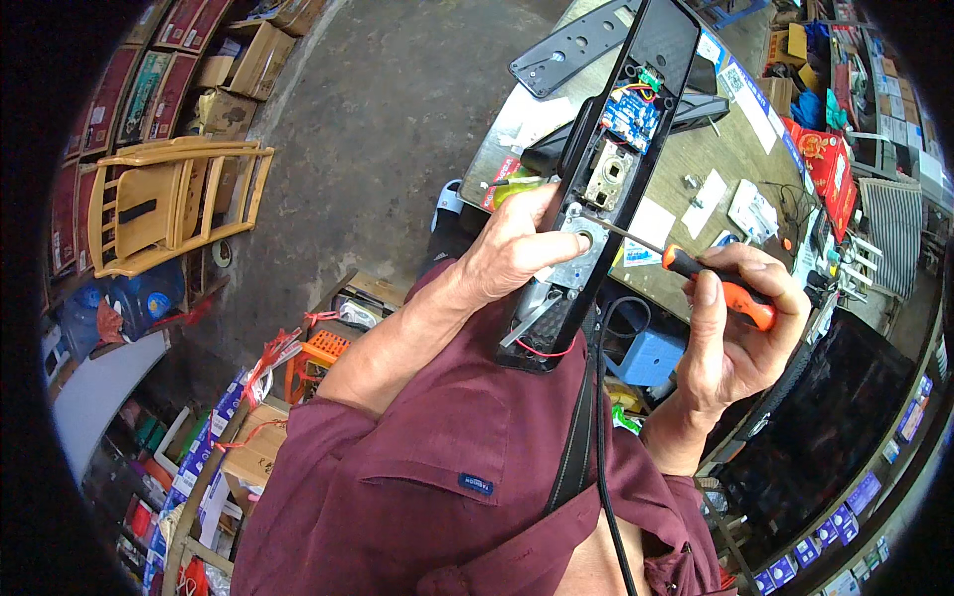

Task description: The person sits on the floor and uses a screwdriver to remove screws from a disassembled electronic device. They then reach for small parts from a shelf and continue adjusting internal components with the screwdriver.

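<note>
A long black door lock panel (651,70) with its inside exposed slants up across the middle. My left hand (512,243) grips its left edge, thumb pressed on the silvery metal plate (571,266) in its lower half. Above that plate sit a pale metal mechanism (610,177) and a blue circuit board (630,117) with thin coloured wires. In my right hand (740,323) is an orange and black screwdriver (743,301), held by the handle. Its shaft points left to the panel near the plate's upper edge; whether the tip touches a screw I cannot tell.
Behind the panel stands a worktable (678,169) with papers, small parts and a black perforated plate (576,48). A red bag (825,164) lies at its right. Below is a blue stool (646,355). A folded wooden chair (179,204) and cardboard boxes (253,65) line the left.
</note>
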Action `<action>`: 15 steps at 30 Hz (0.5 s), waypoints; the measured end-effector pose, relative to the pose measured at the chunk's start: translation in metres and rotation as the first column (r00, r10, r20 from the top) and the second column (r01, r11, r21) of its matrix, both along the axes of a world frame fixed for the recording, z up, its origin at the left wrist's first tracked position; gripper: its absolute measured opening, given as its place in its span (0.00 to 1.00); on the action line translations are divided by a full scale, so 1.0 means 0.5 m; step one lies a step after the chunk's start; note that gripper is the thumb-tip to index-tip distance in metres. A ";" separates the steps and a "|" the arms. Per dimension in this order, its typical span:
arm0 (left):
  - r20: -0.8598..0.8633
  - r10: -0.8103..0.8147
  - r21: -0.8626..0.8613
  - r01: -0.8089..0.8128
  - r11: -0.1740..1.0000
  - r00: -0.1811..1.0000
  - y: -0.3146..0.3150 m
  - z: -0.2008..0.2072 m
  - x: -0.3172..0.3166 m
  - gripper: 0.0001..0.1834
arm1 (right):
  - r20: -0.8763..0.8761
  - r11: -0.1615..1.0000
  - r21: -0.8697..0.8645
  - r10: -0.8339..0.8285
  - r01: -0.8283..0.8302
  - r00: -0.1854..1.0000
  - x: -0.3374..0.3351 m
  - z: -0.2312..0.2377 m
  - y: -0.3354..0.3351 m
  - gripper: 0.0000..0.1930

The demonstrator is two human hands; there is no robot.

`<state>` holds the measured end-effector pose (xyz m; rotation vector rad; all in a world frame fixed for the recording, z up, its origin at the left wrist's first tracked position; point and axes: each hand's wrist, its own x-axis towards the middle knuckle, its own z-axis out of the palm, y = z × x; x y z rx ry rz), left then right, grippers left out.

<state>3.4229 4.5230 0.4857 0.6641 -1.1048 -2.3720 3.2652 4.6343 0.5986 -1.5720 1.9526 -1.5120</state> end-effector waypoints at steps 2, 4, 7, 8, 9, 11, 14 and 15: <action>0.008 -0.017 0.003 0.017 1.000 1.000 -0.002 -0.001 0.001 0.16 | 0.002 1.000 0.006 0.000 0.000 1.000 0.003 0.001 -0.001 0.17; 0.015 -0.031 -0.003 0.031 1.000 0.999 -0.004 -0.002 0.003 0.16 | 0.062 1.000 0.004 -0.026 0.026 0.998 0.006 0.001 -0.003 0.19; 0.027 -0.048 -0.020 0.049 0.999 0.998 -0.007 -0.004 0.005 0.16 | 0.074 0.999 0.006 -0.046 0.046 0.996 0.010 -0.001 -0.004 0.19; 0.028 -0.052 -0.024 0.053 0.998 0.998 -0.008 -0.004 0.005 0.16 | 0.084 0.998 0.006 -0.057 0.056 0.995 0.011 -0.001 -0.004 0.19; 0.046 -0.054 -0.018 0.055 0.998 0.997 -0.008 -0.004 0.005 0.16 | 0.066 0.999 0.009 -0.047 0.047 0.997 0.011 -0.001 -0.005 0.19; 0.020 -0.035 -0.009 0.035 0.999 0.999 -0.005 -0.002 0.003 0.16 | 0.068 0.999 0.010 -0.043 0.043 0.997 0.011 -0.001 -0.005 0.19; 0.018 -0.035 -0.004 0.035 0.999 0.999 -0.005 0.000 0.004 0.17 | 0.088 0.999 0.018 -0.052 0.051 0.995 0.011 -0.001 -0.006 0.19; 0.023 -0.035 -0.006 0.035 0.999 0.999 -0.006 0.000 0.004 0.17 | 0.089 0.998 0.028 -0.058 0.056 0.994 0.011 -0.001 -0.006 0.19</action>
